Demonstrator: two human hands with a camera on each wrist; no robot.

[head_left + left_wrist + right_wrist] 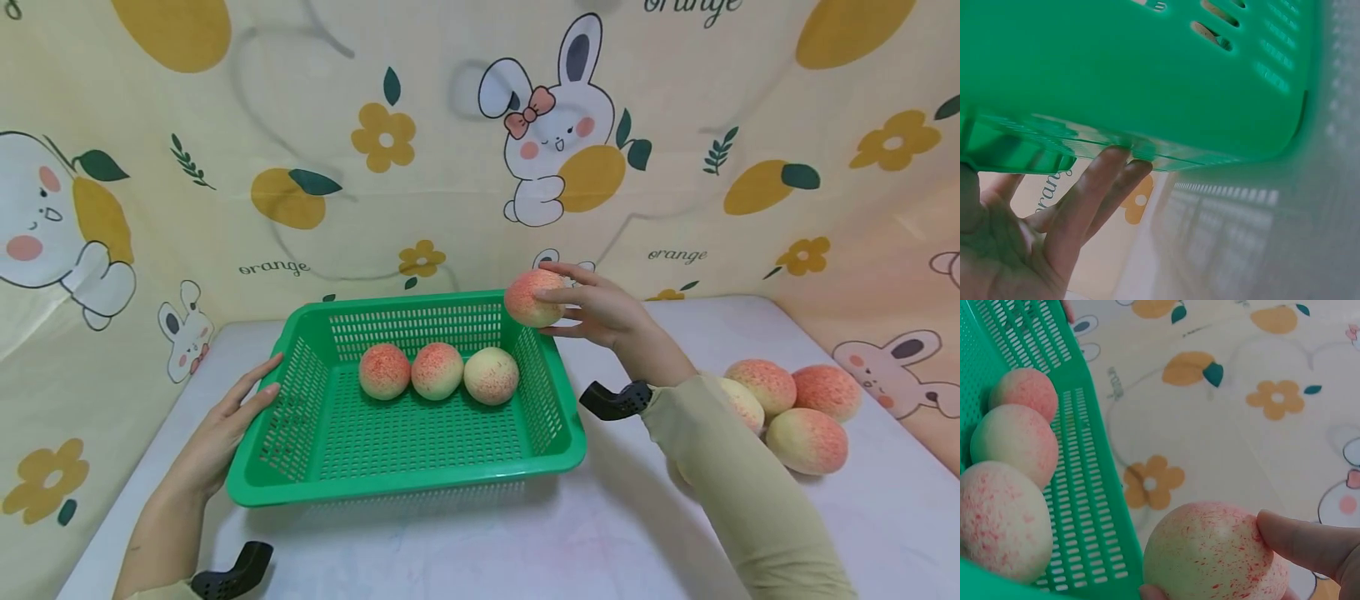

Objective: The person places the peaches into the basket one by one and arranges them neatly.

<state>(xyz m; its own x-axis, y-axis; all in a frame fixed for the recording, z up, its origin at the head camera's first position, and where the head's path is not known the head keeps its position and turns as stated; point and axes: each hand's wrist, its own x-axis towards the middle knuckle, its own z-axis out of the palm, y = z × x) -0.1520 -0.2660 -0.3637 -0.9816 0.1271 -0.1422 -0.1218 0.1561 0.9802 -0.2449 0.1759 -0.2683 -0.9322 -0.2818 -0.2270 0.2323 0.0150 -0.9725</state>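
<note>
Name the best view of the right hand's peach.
The right wrist view: the held peach appears close, its red speckles clear, though cut off below. The head view shows it smaller, partly covered; the left wrist view doesn't show it.

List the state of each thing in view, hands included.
Green basket: open-topped, partly filled
Three peaches in the basket: resting in a row
Held peach: off the table, by the basket's far right corner
Right hand: gripping the held peach
Left hand: touching the basket's left side
Peaches at right: grouped on the table, partly hidden by the sleeve
Printed cloth: hanging behind the table
</note>
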